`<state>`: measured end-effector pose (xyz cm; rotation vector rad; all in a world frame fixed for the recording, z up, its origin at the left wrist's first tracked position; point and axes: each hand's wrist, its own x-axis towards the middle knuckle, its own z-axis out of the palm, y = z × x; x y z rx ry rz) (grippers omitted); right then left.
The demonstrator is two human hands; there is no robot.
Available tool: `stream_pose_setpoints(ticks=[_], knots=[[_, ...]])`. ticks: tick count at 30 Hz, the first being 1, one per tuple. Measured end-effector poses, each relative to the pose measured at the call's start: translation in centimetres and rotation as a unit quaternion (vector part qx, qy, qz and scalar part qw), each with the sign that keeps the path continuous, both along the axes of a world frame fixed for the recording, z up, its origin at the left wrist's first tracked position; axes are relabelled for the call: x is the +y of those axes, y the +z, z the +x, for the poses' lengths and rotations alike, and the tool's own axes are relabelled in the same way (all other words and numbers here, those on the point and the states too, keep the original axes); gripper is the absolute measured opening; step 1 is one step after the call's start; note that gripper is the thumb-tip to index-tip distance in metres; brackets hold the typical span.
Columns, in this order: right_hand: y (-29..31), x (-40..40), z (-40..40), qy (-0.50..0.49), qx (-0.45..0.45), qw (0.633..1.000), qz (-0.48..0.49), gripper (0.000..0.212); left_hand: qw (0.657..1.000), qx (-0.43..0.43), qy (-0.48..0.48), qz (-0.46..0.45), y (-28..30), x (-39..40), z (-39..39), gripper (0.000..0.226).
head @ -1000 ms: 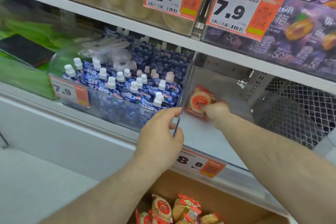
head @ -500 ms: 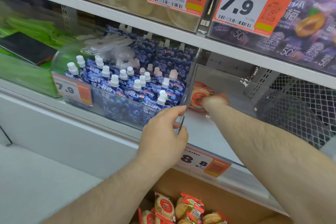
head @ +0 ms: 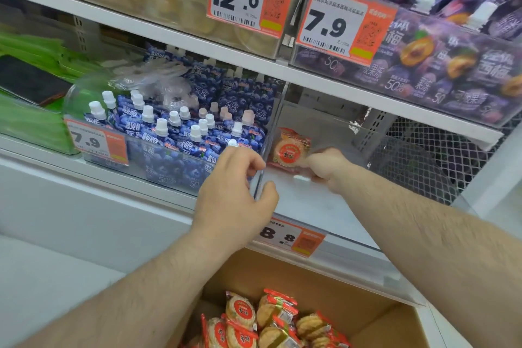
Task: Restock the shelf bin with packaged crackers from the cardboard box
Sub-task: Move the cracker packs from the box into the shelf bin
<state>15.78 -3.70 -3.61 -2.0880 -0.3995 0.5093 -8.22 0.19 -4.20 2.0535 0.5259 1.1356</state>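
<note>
Shelving in white fills the view, its tiers lined with clear bins and orange price tags. On the upper tier sit purple plum pouches at the right. On the middle tier a bin of blue spouted pouches stands just left of the clear shelf bin, whose floor is bare apart from one packet at its back left corner. Below, at the bottom edge, an open cardboard box holds a heap of packaged crackers in red-trimmed wrappers.

Both forearms reach up from below. The left hand is at the front left corner of the shelf bin, fingers and thumb curled either side of the thin clear wall that divides it from the blue pouches, gripping that edge. The right hand is inside the bin, knuckles toward the camera, fingers curled in beside the single cracker packet, which leans against the left wall; the hand seems to touch the packet's lower right edge, but blur and the clear front panel hide whether it grips it.
</note>
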Motion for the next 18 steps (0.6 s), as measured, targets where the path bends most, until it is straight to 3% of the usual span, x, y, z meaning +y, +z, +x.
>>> stream_pose_setpoints(ticks=[4,7,9,11,12,13,14,16,18], knots=[[2.1,-3.2,-3.7,-0.006,-0.102,0.994,0.025,0.015,0.992,0.031,-0.112,0.058,-0.3,-1.7,-0.9,0.012],[3.0,-6.1,-7.9,0.023,-0.249,0.968,-0.004,0.014,0.969,0.113,-0.191,0.113,-1.0,-3.1,-1.2,0.011],[3.1,-8.3,-11.0,0.049,-0.406,0.912,0.023,0.015,0.935,0.226,-0.234,0.141,-1.6,-3.8,-1.2,0.010],[2.3,-10.6,-13.6,0.121,-0.556,0.812,0.132,0.010,0.882,0.359,-0.261,0.157,-2.7,-4.1,-1.2,0.011],[1.1,-11.8,-14.7,0.168,-0.597,0.766,0.172,0.010,0.857,0.409,-0.270,0.161,-3.3,-4.2,-1.2,0.013],[-0.7,-12.9,-15.5,0.203,-0.609,0.743,0.189,0.011,0.833,0.450,-0.278,0.161,-4.0,-4.4,-1.3,0.012],[-2.9,-14.1,-16.1,0.227,-0.597,0.747,0.184,0.012,0.813,0.480,-0.288,0.160,-4.7,-4.6,-1.4,0.010],[-8.2,-16.3,-16.4,0.248,-0.523,0.808,0.108,0.010,0.781,0.518,-0.315,0.149,-5.6,-5.1,-1.7,0.010],[-14.1,-18.4,-15.7,0.250,-0.380,0.884,-0.106,0.007,0.765,0.531,-0.341,0.125,-6.3,-5.7,-1.9,0.022]])
